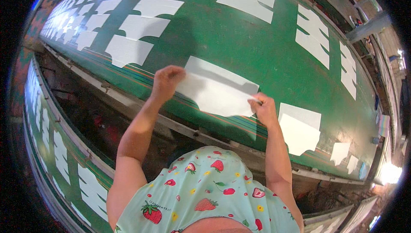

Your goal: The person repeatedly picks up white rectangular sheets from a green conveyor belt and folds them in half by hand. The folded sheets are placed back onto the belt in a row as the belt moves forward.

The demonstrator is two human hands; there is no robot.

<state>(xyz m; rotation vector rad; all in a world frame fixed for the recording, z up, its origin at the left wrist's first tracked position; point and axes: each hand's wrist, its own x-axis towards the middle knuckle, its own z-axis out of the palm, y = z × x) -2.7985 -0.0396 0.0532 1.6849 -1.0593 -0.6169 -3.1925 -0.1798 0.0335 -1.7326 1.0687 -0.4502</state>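
A white cut fabric panel (pixel 216 98) with a curved near edge is stretched between my hands over the near side of a long green table (pixel 222 32). My left hand (pixel 168 80) is closed in a pinch at the panel's left corner. At the right corner, my right hand (pixel 264 109) pinches the edge between thumb and fingers. A shaded white strip (pixel 220 74) shows along the panel's far side; whether it is a separate piece beneath, I cannot tell. Colored lines run along the table's near edge, partly under the panel.
Rows of similar white panels (pixel 128 50) cover the table to the left and farther back (pixel 248 4). Two overlapping pieces (pixel 299 132) lie right of my right hand, with smaller ones (pixel 340 152) beyond. Another green table (pixel 55 177) with white pieces stands at the lower left.
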